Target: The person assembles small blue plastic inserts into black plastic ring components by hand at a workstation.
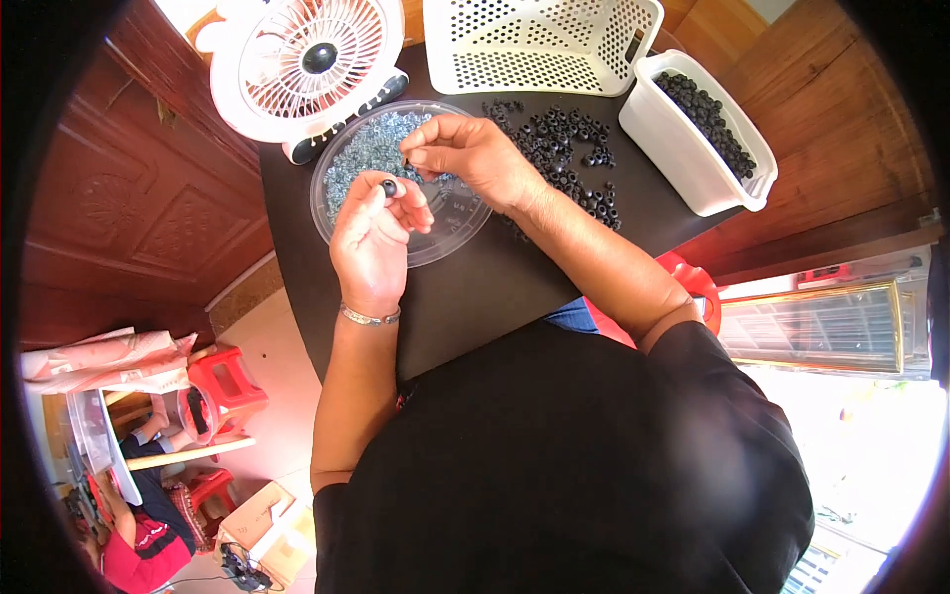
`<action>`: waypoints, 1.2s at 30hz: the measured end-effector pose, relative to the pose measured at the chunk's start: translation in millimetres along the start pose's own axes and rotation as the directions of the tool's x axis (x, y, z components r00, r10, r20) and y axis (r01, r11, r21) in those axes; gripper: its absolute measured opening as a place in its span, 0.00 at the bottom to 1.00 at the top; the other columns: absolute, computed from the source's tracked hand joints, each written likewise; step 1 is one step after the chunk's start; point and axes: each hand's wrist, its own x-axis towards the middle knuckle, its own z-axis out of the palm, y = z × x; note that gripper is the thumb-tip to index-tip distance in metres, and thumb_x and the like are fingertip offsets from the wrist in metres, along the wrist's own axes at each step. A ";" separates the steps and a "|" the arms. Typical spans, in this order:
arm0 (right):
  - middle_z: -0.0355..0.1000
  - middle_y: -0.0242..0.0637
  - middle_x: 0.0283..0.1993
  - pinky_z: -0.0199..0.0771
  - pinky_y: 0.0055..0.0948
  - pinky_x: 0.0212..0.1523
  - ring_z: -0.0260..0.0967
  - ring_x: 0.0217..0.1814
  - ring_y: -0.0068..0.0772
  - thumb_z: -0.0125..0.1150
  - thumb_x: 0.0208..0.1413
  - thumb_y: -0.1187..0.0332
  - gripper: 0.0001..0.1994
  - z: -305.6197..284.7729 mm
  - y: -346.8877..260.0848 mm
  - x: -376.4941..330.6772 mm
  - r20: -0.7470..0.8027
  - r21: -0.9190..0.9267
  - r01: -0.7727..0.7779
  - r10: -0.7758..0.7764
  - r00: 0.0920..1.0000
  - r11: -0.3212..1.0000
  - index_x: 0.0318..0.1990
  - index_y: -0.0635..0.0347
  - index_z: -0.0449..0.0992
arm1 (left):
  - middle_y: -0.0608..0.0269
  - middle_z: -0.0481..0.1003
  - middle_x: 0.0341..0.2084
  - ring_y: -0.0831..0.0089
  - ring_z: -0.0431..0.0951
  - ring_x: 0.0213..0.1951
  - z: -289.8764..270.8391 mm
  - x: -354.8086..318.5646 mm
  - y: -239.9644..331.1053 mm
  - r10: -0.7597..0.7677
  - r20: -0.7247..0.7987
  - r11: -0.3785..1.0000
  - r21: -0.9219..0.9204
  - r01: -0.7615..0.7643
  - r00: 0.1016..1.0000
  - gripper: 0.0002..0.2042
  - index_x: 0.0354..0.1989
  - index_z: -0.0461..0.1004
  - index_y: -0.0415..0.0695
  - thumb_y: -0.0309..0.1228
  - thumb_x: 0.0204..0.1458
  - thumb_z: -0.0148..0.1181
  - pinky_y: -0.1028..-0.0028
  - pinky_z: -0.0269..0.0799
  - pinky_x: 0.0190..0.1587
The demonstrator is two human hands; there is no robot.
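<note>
Between the thumb and fingers of my left hand (368, 238) is a small round black part (388, 187) with a hole in its middle. Just above it, my right hand (482, 163) is pinched closed at the fingertips; something tiny and dark shows there, too small to name. Both hands are over a round clear plastic lid or shallow tub (450, 226), whose far left side holds many small clear bluish pieces (371, 148). Loose black parts (569, 148) of the same look lie scattered beyond my right forearm.
A white bin (683, 163) filled with black parts stands at the table's right. Behind are a white perforated basket (534, 74) and a white fan (317, 59). The dark table (465, 312) reaches to my body. At lower left, another person (148, 544) sits near red stools (226, 384).
</note>
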 end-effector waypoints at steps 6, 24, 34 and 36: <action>0.75 0.33 0.38 0.72 0.24 0.47 0.72 0.42 0.22 0.58 0.56 0.77 0.07 5.8 5.8 -8.6 0.018 0.112 0.055 -0.058 0.998 0.992 0.41 0.65 0.77 | 0.57 0.71 0.29 0.67 0.71 0.31 -6.4 3.2 -2.5 0.055 0.084 0.997 -0.055 -0.050 0.995 0.09 0.36 0.67 0.42 0.33 0.58 0.43 0.70 0.65 0.36; 0.76 0.33 0.33 0.72 0.20 0.42 0.71 0.37 0.19 0.62 0.53 0.76 0.07 -4.7 -8.2 -12.3 0.139 -0.116 -0.023 0.039 0.989 0.993 0.40 0.66 0.78 | 0.57 0.70 0.27 0.68 0.69 0.30 -5.2 5.4 -2.6 0.061 0.094 0.998 0.006 -0.061 0.994 0.10 0.35 0.67 0.41 0.34 0.58 0.44 0.71 0.64 0.35; 0.75 0.32 0.31 0.72 0.21 0.37 0.71 0.35 0.19 0.60 0.54 0.77 0.05 6.7 -5.0 -16.2 -0.088 0.074 0.080 -0.074 0.993 0.994 0.38 0.65 0.77 | 0.61 0.71 0.27 0.74 0.71 0.29 2.3 1.2 -14.4 0.050 -0.048 0.966 0.257 -0.036 0.998 0.07 0.37 0.67 0.40 0.31 0.59 0.47 0.75 0.66 0.34; 0.74 0.32 0.30 0.74 0.22 0.34 0.72 0.30 0.19 0.58 0.55 0.78 0.03 7.5 -2.4 -17.8 -0.048 0.179 0.110 -0.103 0.994 0.978 0.36 0.66 0.76 | 0.61 0.71 0.27 0.74 0.71 0.29 4.0 0.9 -16.8 0.056 -0.059 0.961 0.274 -0.038 0.997 0.07 0.37 0.67 0.40 0.32 0.59 0.47 0.75 0.66 0.34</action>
